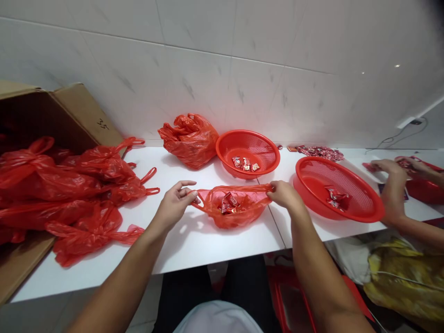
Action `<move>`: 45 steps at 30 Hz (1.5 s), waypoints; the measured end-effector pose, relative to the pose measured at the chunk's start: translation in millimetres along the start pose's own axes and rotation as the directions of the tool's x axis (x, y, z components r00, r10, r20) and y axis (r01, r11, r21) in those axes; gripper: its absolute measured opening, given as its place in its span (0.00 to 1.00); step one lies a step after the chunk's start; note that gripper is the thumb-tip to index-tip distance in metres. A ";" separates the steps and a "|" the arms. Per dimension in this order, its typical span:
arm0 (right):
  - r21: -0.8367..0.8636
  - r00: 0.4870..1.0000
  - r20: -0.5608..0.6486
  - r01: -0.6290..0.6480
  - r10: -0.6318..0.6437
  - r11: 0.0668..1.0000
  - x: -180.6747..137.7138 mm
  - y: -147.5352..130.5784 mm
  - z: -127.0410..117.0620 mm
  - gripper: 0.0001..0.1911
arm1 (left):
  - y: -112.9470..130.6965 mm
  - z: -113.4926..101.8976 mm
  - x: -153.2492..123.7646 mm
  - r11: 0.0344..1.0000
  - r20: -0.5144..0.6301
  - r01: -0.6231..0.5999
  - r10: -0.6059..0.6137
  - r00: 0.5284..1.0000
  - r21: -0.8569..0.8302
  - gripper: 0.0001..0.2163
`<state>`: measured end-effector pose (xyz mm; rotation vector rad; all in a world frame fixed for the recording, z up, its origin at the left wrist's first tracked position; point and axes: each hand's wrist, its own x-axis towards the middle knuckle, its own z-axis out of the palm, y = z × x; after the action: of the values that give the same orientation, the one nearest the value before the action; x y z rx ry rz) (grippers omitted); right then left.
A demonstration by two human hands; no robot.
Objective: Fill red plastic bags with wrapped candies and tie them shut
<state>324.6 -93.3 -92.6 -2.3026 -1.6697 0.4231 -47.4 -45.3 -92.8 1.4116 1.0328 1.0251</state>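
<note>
A red plastic bag [239, 222] rests on the white table in front of me, its mouth stretched wide between my hands. Inside it lie several small red wrapped packets [229, 203]. My left hand [176, 201] pinches the handle on the left, with the index finger raised. On the other side, my right hand [282, 194] is closed on the bag's right handle. Just behind the bag stands a red plastic basket [225, 143] with a few small packets [246, 163] at its bottom.
Tied red bags [93, 226] pile up at left, spilling from a cardboard box [83, 113]. A bunched red bag [194, 143] leans near the wall. Another red basket [312, 199] holds packets at right. Beyond it, another person's hands [391, 169] handle things. Small packets [322, 152] line the wall.
</note>
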 end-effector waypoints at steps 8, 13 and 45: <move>0.435 0.989 0.029 0.116 -0.143 0.893 -28.5 13.9 -59.8 0.25 | 50.4 -1.3 2.6 0.947 -0.063 -0.107 0.092 0.994 -0.303 0.22; 0.167 0.996 -0.076 -0.032 0.045 0.985 -48.2 10.0 -70.5 0.19 | 63.6 1.2 2.7 0.931 -0.152 -0.269 0.237 0.959 -0.245 0.18; 0.958 0.839 0.148 0.011 -0.524 0.287 -27.8 -113.1 -15.0 0.29 | 56.3 63.5 5.6 0.817 0.231 -0.555 0.516 0.825 0.158 0.11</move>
<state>223.1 -86.2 -33.8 -0.9950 -1.3037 1.4734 18.6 -59.7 -41.0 2.0133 0.6294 1.1801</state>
